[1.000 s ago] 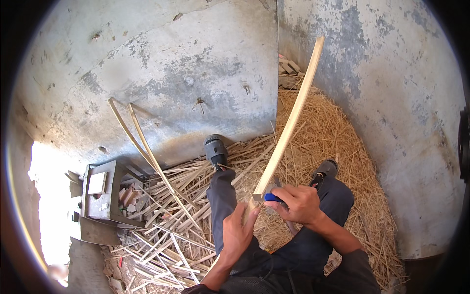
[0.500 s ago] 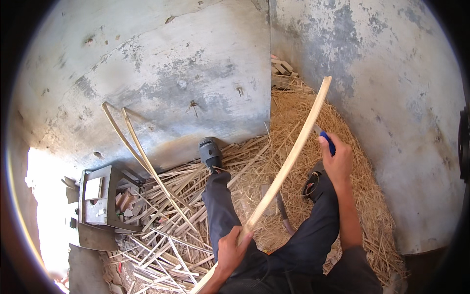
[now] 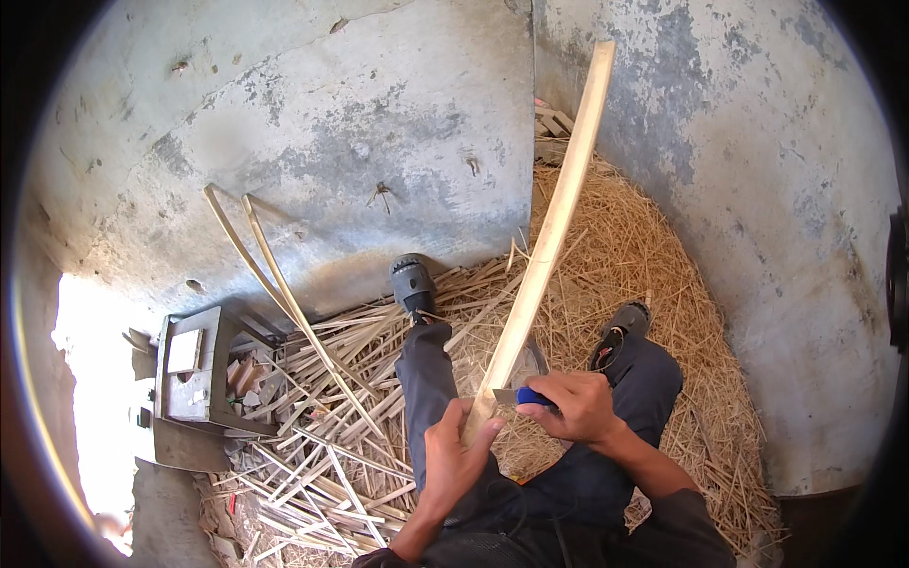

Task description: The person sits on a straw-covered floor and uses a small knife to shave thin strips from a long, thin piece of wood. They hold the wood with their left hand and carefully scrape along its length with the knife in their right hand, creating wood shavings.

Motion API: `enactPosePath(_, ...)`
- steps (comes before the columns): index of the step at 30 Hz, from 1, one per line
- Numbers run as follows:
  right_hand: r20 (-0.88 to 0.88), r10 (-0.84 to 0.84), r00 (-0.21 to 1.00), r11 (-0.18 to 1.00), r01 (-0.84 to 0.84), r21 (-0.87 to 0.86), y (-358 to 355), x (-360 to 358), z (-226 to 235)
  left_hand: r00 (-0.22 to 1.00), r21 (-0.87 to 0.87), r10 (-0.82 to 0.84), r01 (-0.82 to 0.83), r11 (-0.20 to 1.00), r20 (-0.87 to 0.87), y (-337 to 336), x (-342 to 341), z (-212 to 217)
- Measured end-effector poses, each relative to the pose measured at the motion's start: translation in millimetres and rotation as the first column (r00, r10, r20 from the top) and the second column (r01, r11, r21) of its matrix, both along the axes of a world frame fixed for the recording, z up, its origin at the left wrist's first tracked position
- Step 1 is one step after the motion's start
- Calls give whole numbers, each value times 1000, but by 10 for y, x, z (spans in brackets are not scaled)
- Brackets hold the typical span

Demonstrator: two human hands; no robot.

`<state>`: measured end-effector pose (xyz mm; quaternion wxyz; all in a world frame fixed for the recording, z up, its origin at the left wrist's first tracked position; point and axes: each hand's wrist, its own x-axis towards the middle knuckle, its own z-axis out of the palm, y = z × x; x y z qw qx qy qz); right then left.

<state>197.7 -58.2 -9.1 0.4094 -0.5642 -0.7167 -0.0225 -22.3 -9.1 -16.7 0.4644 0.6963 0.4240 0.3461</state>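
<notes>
A long pale split-bamboo strip [image 3: 547, 248] slants up and away from my lap toward the wall corner. Near its lower end my left hand [image 3: 456, 456] is closed around it, thumb along the right edge. My right hand [image 3: 573, 405] grips the blue handle of a knife [image 3: 536, 396]. The short metal blade points left and meets the strip just above my left hand. How deep the edge sits in the strip cannot be made out.
Pale strips [image 3: 312, 502] litter the floor on the left; shavings [image 3: 653, 275] are heaped on the right. Two long strips [image 3: 284, 295] lean on the wall beside a grey wooden box [image 3: 194, 383] holding broken pieces. My shoes [image 3: 413, 284] stand either side; worn walls [image 3: 360, 123] rise ahead.
My right hand has brought the knife down along the strip, close to my left hand. The strip's far end has swung higher and slightly left.
</notes>
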Motion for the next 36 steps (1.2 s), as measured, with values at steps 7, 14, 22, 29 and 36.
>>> enactPosePath(7, 9, 16, 1000, 999, -17, 52, 55, -40, 44, 999, 29, -26, 27, 999, -44, 1, 53, 160)
enactPosePath(14, 35, -72, 997, 994, 69, 87, 73, -3, -22, 997, 90, 16, -8, 996, -79, 14, 125, 169)
enactPosePath(22, 139, -86, 987, 995, 79, 59, 63, 92, 68, 991, 100, 8, 6, 995, -136, -12, 83, 190)
enactPosePath(29, -35, -254, 967, 954, 256, 153, 208, 412, 98, 978, 69, -17, 32, 997, -208, -95, -57, 42)
enactPosePath(36, 24, -304, 952, 947, 300, 114, 421, 1081, 181, 983, -15, -26, 24, 1000, -182, -274, -317, -192)
